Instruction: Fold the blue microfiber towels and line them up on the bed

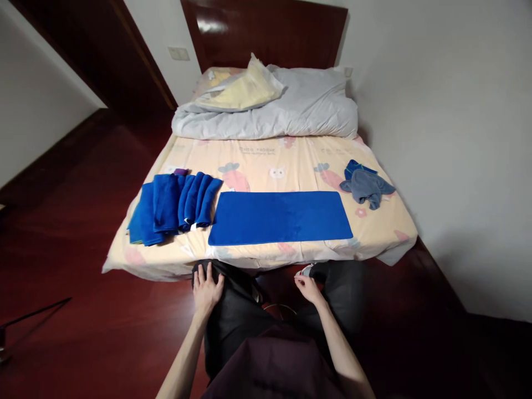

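Note:
My left hand (206,291) rests on my left knee, its fingers spread and holding nothing. Between my knees, near the right one, my right hand (307,287) has its fingers curled together; whatever they may hold is too small to make out. A blue towel (282,218) lies flat near the front edge of the bed, beyond both hands. To its left are several rolled blue towels (199,199) beside folded blue cloths (155,210), with a bit of purple cloth (181,172) behind. A crumpled grey-blue cloth (368,185) lies at the right.
The bed has a patterned peach sheet (266,160). A grey quilt (307,105) and a pale yellow pillow (245,88) lie near the dark wooden headboard (270,30). A white wall stands on the right. A thin black rod (37,312) shows at lower left.

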Action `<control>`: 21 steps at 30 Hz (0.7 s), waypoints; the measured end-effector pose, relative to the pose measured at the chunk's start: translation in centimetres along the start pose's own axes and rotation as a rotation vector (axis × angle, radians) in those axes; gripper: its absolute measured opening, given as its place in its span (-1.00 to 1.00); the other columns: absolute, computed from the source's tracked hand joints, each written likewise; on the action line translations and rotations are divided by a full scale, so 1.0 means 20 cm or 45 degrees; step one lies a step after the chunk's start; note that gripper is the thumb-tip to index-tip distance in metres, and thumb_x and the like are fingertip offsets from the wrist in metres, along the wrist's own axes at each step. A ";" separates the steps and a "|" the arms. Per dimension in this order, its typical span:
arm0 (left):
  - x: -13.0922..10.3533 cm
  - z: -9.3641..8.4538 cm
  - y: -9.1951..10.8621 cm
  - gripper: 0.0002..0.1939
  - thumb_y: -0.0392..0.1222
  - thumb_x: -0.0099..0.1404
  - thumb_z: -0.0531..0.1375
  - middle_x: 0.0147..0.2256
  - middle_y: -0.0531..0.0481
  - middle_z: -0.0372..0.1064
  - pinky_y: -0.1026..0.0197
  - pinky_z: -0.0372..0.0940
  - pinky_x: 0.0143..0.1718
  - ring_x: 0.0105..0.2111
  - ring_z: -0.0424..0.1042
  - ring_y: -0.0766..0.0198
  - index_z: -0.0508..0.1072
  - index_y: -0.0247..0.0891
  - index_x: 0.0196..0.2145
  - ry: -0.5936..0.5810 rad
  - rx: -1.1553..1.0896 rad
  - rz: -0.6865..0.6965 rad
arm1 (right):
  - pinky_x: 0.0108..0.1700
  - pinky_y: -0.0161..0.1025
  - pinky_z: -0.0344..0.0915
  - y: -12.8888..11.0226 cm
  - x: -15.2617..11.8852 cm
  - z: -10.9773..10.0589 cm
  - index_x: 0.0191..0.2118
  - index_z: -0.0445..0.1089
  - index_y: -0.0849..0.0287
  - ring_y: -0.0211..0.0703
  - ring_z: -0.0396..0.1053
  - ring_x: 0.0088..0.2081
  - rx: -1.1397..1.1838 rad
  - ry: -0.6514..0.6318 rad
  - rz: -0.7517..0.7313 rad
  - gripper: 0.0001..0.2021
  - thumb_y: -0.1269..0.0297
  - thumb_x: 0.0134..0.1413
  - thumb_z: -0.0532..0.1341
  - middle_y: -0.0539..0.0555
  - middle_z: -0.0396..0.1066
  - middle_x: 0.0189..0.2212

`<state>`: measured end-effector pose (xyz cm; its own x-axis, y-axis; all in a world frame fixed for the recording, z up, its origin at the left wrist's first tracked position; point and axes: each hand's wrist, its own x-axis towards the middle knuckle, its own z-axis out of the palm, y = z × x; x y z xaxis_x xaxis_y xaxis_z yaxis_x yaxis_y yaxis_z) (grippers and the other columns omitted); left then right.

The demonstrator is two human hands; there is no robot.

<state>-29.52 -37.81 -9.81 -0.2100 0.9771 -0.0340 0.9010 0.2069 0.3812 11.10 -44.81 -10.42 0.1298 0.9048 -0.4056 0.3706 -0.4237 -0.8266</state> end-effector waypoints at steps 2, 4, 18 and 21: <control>0.00 0.00 -0.01 -0.24 0.09 0.45 0.03 0.48 -0.41 -0.13 -0.29 -0.03 0.43 0.49 -0.15 -0.29 0.12 -0.40 0.46 0.005 -0.014 0.005 | -0.07 0.02 0.52 -0.10 0.02 0.06 -0.13 0.61 0.17 0.08 0.62 -0.26 0.364 0.064 -0.042 -0.64 -0.02 0.12 0.36 0.20 0.65 -0.20; 0.00 0.00 -0.02 -0.24 0.09 0.44 0.04 0.48 -0.39 -0.11 -0.28 -0.02 0.43 0.48 -0.14 -0.28 0.13 -0.38 0.45 0.006 -0.036 0.001 | -0.19 -0.06 0.52 -0.22 0.07 0.12 -0.09 0.58 0.20 0.02 0.61 -0.33 0.753 0.160 -0.008 -0.54 -0.10 0.10 0.37 0.21 0.65 -0.21; 0.00 0.00 -0.03 -0.25 0.07 0.44 0.05 0.49 -0.37 -0.11 -0.25 0.00 0.43 0.49 -0.15 -0.24 0.14 -0.37 0.45 -0.013 -0.061 -0.042 | 0.19 -0.11 0.51 -0.63 0.40 0.31 -0.12 0.45 0.11 -0.13 0.48 0.20 1.687 0.307 0.276 -0.85 0.28 0.40 0.13 0.14 0.57 0.09; 0.00 0.00 -0.03 -0.25 0.08 0.45 0.05 0.49 -0.38 -0.13 -0.24 0.00 0.43 0.50 -0.16 -0.24 0.13 -0.36 0.46 -0.021 -0.049 -0.041 | 0.23 -0.14 0.48 -0.65 0.44 0.35 -0.11 0.43 0.12 -0.18 0.48 0.20 1.745 0.412 0.294 -0.88 0.28 0.40 0.16 0.14 0.56 0.10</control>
<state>-30.13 -37.90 -10.07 -0.2322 0.9707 -0.0620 0.8786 0.2367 0.4148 0.97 -31.69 -6.00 0.3334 0.7019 -0.6294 -0.8303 -0.0977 -0.5487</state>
